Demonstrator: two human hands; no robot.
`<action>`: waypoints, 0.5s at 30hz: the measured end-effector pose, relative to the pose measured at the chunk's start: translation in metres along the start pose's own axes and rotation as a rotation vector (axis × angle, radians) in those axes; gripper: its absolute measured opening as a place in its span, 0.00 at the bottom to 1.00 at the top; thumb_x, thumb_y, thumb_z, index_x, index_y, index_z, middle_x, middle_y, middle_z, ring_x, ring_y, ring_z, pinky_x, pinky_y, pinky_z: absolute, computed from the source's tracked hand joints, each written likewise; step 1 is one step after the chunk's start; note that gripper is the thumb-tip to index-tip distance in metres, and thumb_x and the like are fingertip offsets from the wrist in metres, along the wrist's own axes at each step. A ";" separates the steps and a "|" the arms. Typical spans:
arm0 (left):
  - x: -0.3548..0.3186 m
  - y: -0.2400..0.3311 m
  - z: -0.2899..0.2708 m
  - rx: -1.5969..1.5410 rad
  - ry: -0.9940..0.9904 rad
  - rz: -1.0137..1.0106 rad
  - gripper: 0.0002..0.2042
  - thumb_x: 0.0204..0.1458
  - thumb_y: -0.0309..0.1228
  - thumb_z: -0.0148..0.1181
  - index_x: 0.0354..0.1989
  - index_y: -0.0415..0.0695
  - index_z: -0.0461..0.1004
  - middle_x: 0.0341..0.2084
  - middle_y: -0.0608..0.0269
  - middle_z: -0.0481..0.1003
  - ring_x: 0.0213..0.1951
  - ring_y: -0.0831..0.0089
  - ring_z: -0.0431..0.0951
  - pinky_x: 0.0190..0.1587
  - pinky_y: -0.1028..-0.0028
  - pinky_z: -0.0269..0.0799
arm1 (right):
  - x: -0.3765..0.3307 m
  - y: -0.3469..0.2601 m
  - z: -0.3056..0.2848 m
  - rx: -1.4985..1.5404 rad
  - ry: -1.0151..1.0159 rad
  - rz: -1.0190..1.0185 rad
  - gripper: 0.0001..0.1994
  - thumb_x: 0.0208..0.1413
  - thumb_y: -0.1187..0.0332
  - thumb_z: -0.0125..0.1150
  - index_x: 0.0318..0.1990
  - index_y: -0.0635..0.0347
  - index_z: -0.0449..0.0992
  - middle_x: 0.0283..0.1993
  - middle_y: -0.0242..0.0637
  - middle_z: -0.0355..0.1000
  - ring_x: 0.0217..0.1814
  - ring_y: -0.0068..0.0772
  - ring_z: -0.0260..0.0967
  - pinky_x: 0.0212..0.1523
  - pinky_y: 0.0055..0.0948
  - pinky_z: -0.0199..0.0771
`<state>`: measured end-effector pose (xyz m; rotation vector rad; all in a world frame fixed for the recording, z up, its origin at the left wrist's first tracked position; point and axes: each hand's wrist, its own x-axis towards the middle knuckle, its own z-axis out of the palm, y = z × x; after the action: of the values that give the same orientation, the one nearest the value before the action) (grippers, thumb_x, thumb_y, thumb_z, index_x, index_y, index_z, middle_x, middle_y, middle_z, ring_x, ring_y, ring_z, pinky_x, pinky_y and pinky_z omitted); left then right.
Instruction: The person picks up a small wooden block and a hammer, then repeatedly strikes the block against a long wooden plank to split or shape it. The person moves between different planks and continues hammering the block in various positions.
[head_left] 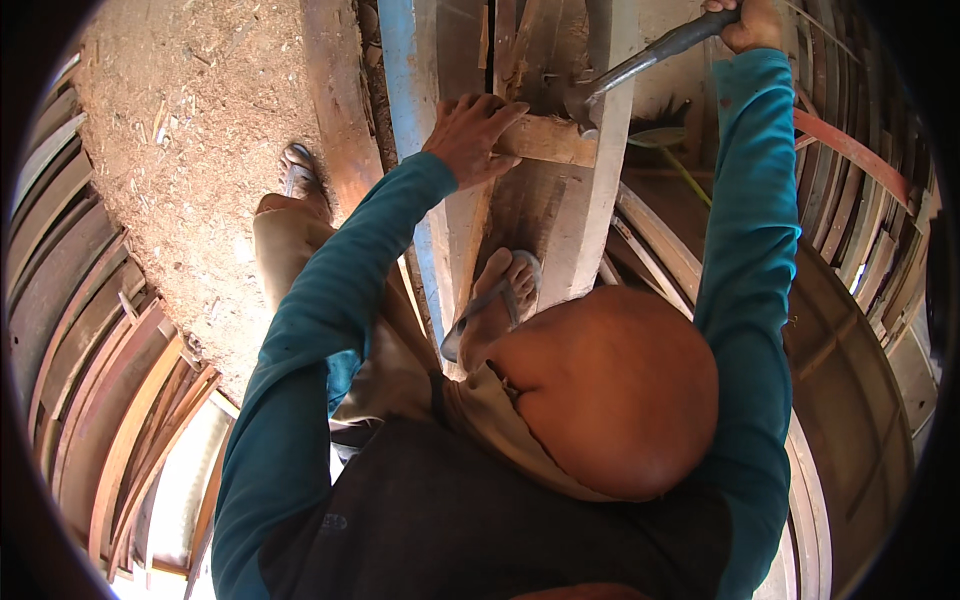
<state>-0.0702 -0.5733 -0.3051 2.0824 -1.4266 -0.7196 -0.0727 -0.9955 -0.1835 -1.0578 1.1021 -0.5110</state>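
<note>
My left hand [472, 140] grips the left end of a short wooden block [553, 139], fingers over its far side and thumb on its near side. The block lies crosswise in the gap between long timbers. Up at the right, my right hand [752, 24] is closed round the dark grip of a hammer [665, 48]. Its metal head [583, 106] is down at the block's right end, by the inner edge of the pale right-hand timber [592, 215]. Whether it touches the wood I cannot tell.
A blue-painted plank [403, 85] runs along the left of the timbers. One sandalled foot [500, 295] stands between the timbers, the other [301, 175] on the shaving-strewn ground [205, 180]. Stacked boards [90, 350] line the left; more timber strips [850, 200] lie at right.
</note>
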 end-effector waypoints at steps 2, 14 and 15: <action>0.005 -0.001 0.001 0.004 -0.012 -0.010 0.37 0.48 0.45 0.72 0.67 0.59 0.64 0.55 0.58 0.71 0.59 0.55 0.67 0.60 0.49 0.58 | 0.006 0.002 -0.005 0.007 0.022 -0.021 0.21 0.65 0.51 0.58 0.24 0.46 0.58 0.17 0.24 0.50 0.14 0.23 0.49 0.16 0.28 0.57; 0.015 -0.005 -0.007 0.042 -0.011 0.031 0.38 0.49 0.40 0.71 0.71 0.58 0.61 0.57 0.58 0.70 0.59 0.54 0.67 0.62 0.50 0.56 | 0.007 0.015 0.007 -0.038 0.068 -0.067 0.18 0.66 0.51 0.58 0.31 0.47 0.59 0.19 0.25 0.51 0.15 0.24 0.50 0.15 0.29 0.58; 0.015 -0.005 -0.009 0.039 -0.043 0.027 0.38 0.49 0.40 0.71 0.71 0.58 0.61 0.57 0.58 0.70 0.60 0.54 0.66 0.62 0.50 0.56 | 0.018 0.023 0.001 -0.028 0.054 -0.063 0.18 0.65 0.51 0.58 0.31 0.47 0.60 0.19 0.25 0.51 0.15 0.24 0.50 0.15 0.29 0.58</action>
<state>-0.0565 -0.5847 -0.3037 2.0842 -1.5008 -0.7359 -0.0674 -0.9991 -0.2122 -1.1115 1.1295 -0.5781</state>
